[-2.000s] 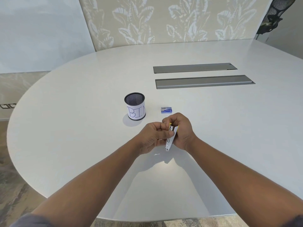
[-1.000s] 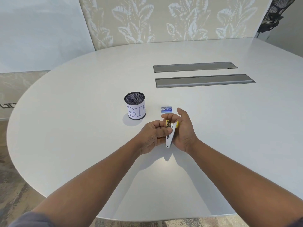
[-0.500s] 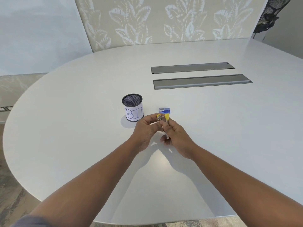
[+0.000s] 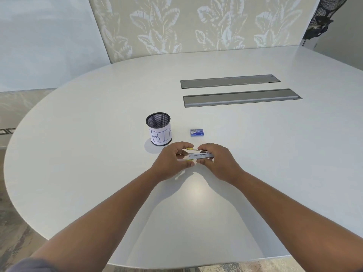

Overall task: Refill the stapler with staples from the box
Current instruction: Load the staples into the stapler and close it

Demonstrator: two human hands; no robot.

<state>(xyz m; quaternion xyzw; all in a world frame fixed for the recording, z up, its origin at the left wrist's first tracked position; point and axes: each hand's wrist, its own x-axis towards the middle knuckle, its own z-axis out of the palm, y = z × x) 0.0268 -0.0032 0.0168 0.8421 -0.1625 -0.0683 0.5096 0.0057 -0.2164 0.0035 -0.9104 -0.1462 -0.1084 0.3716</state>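
Observation:
A small silver stapler [image 4: 200, 155] with yellow ends lies sideways between both hands, just above the white table [image 4: 98, 154]. It looks spread open, with a thin metal part showing above the main body. My left hand [image 4: 172, 160] grips its left end, where the yellow shows. My right hand [image 4: 218, 160] grips its right end. A small blue staple box [image 4: 197, 132] lies closed on the table just beyond the hands, touched by neither.
A black mesh cup [image 4: 158, 128] with a white label reading "BIN" stands left of the box. Two long grey cable hatches [image 4: 241, 98] are set into the table farther back. A black office chair [image 4: 322, 18] stands at the far right.
The stapler was upright between my hands with its yellow ends up. It now lies horizontal and spread out, with one hand on each end.

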